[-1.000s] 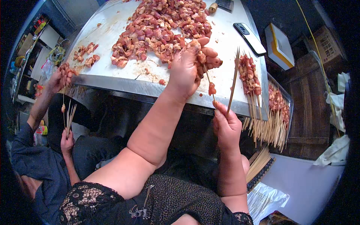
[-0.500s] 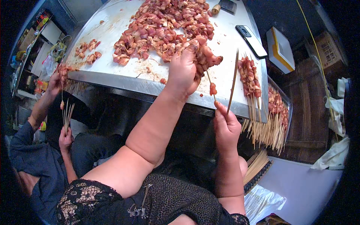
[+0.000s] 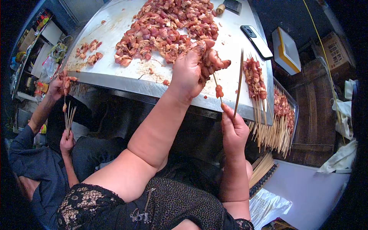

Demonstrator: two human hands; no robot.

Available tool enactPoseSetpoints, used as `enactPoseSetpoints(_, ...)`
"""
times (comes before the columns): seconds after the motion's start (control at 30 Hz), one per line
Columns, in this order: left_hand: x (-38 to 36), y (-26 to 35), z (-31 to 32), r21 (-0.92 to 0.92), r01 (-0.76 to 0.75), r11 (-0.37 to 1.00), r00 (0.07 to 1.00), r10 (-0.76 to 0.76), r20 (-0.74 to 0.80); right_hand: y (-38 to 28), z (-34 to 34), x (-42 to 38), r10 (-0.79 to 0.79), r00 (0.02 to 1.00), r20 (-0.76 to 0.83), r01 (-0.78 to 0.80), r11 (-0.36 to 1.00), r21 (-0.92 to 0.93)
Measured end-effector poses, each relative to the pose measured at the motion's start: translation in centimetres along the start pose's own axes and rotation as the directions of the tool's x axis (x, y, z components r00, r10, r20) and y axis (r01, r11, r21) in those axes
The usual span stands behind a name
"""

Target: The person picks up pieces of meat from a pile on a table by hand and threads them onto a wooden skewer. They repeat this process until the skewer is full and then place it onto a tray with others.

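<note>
A: What is hidden or cut off in the head view?

B: The far end of the meat pile [image 3: 168,27] is cut off by the top edge. The fingertips of the left hand [image 3: 193,69] are buried in meat chunks, so exactly what is pinched there cannot be made out. The lower ends of the bamboo skewers [image 3: 237,82] are swallowed by the right hand [image 3: 234,130], which is closed in a fist around them below the table's edge.

A: And materials, shapes?

B: The table [image 3: 126,82] is seen as smooth sheet metal, smeared and wet. The meat is cut in small, irregular, glistening red-pink cubes. One cube is threaded on the shorter skewer, just beside the left hand's curled fingers. Finished skewers [image 3: 255,78] are laid at the right edge, thin sticks fanning over a tray [image 3: 295,107]. A dark, flat phone [image 3: 256,36] is set beyond them.

A: Anyone else?

B: At left, a co-worker's hand [image 3: 67,142] is closed on a bundle of sticks.
</note>
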State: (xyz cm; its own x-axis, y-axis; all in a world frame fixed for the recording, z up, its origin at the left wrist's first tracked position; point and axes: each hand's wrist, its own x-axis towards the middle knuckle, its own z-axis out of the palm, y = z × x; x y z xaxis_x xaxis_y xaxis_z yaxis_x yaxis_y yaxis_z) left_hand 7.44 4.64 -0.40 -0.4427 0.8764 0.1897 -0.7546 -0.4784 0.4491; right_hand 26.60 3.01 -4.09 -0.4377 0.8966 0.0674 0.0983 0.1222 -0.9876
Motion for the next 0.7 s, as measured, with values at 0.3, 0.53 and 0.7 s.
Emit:
enactPoseSetpoints(0.3,-0.1,0.1,0.0,0.05,0.018,0.999,1.0,-0.019,0.015,-0.1,0.5,0.0,0.01,1.0,0.003,-0.01,1.0,0.028)
enactPoseSetpoints(0.53,0.0,0.1,0.3,0.063,0.035,0.997,0.999,-0.037,0.023,-0.2,1.0,0.1,0.106,0.994,0.034,-0.111,0.973,0.2)
enactPoseSetpoints(0.7,-0.1,0.6,0.3,-0.107,0.113,0.988,0.993,-0.11,0.039,-0.2,0.7,0.2,0.097,0.995,0.023,-0.1,0.984,0.147)
